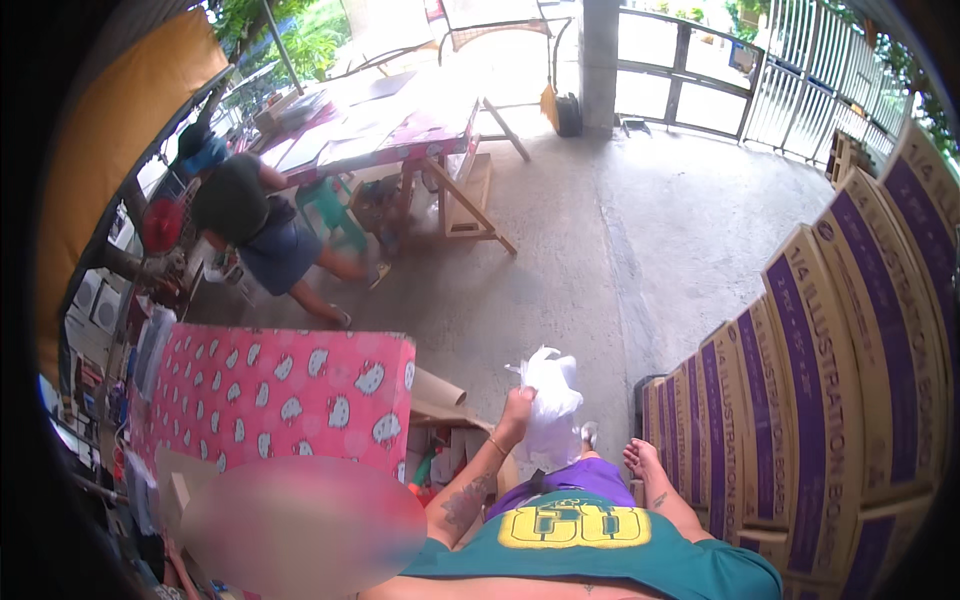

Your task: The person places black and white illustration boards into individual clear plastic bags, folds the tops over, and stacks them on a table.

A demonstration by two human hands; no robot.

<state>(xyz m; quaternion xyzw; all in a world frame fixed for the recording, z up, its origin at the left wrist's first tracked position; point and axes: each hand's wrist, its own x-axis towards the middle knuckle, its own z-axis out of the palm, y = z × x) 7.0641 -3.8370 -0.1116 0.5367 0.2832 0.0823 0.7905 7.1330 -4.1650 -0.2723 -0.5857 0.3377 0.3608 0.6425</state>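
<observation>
My left hand (515, 416) is raised in front of me, its fingers closed around the top of a crumpled white plastic bag (552, 408). The bag hangs over my purple shorts and the concrete floor. My right hand (641, 458) is held low at my right side with nothing in it, its fingers loosely curled and apart. Nearest to that hand is a tall stack of brown cardboard boxes (735, 425) with purple bands. To the left of my left hand is a table with a pink cat-patterned cover (290, 385).
A brown paper roll (435, 386) lies beside the pink table. Farther off, a person in a dark top (232, 200) stands by a trestle table (400, 135), near a green plastic stool (335, 212). A broom (550, 105) leans at a pillar. Metal gates (690, 75) close the far side.
</observation>
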